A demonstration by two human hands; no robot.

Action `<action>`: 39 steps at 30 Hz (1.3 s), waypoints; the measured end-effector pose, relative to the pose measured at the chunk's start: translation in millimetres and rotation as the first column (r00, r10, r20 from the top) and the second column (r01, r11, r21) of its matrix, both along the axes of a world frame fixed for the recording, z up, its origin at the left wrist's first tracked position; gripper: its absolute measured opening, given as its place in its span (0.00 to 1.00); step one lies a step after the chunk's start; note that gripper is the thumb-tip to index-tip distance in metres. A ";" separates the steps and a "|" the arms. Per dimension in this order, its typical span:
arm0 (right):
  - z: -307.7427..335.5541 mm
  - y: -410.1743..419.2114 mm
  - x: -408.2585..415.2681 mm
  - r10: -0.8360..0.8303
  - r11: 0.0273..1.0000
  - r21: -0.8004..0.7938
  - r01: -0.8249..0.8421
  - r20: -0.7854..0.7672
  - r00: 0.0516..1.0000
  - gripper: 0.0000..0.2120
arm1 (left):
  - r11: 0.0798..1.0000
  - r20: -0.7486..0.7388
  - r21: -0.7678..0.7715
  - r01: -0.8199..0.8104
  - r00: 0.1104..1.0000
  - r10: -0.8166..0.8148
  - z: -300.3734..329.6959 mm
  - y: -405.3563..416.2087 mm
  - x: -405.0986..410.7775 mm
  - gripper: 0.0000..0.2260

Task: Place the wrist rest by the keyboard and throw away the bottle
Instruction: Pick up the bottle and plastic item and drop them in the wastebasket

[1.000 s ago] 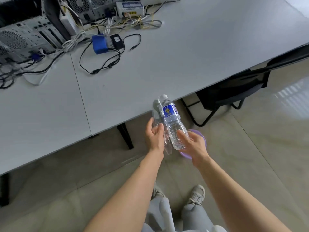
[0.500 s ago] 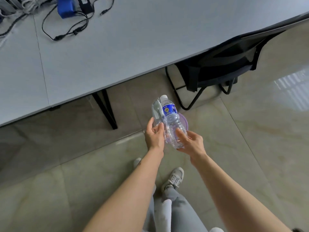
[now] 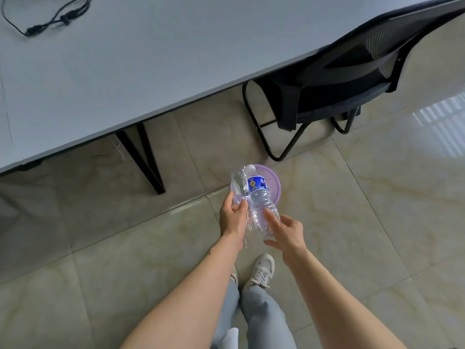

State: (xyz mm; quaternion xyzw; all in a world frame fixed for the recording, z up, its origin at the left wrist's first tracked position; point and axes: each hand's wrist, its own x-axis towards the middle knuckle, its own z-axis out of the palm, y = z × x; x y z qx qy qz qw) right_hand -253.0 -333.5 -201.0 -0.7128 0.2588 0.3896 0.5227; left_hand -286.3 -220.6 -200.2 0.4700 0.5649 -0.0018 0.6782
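A clear plastic bottle (image 3: 260, 197) with a blue label and white cap is upright over a round purple bin (image 3: 273, 187) on the floor. My right hand (image 3: 285, 231) holds the bottle's lower part, index finger stretched along it. My left hand (image 3: 232, 216) pinches crumpled clear plastic wrap (image 3: 239, 182) that lies against the bottle's left side. The wrist rest and the keyboard are out of view.
A grey table (image 3: 156, 59) fills the upper left, with a black cable (image 3: 47, 18) on it and a black leg (image 3: 142, 157) below. A black mesh chair (image 3: 334, 79) is tucked under its right end. Beige tile floor surrounds my shoes (image 3: 261, 270).
The view has tilted down and moved away from the table. Both hands with the bottle and wrap now sit over the purple bin, which shows more fully.
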 end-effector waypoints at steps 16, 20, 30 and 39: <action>-116.5 -22.3 44.4 0.089 0.995 -0.025 -0.092 -0.083 0.993 0.19 | 0.987 -0.042 -0.042 -0.155 0.987 0.153 -107.4 -32.3 32.4 0.24; -149.0 -29.0 50.5 0.113 0.992 -0.048 -0.118 -0.093 0.989 0.17 | 0.983 -0.062 -0.031 -0.178 0.982 0.176 -141.2 -41.8 34.4 0.23; -215.7 -26.4 52.8 0.081 0.994 -0.054 -0.091 -0.170 0.982 0.17 | 0.979 -0.095 -0.041 -0.200 0.976 0.195 -211.2 -44.7 34.8 0.18; -267.6 -19.1 56.3 0.049 0.995 -0.080 -0.067 -0.203 0.978 0.19 | 0.991 -0.086 -0.058 -0.121 0.989 0.116 -270.2 -35.5 37.3 0.17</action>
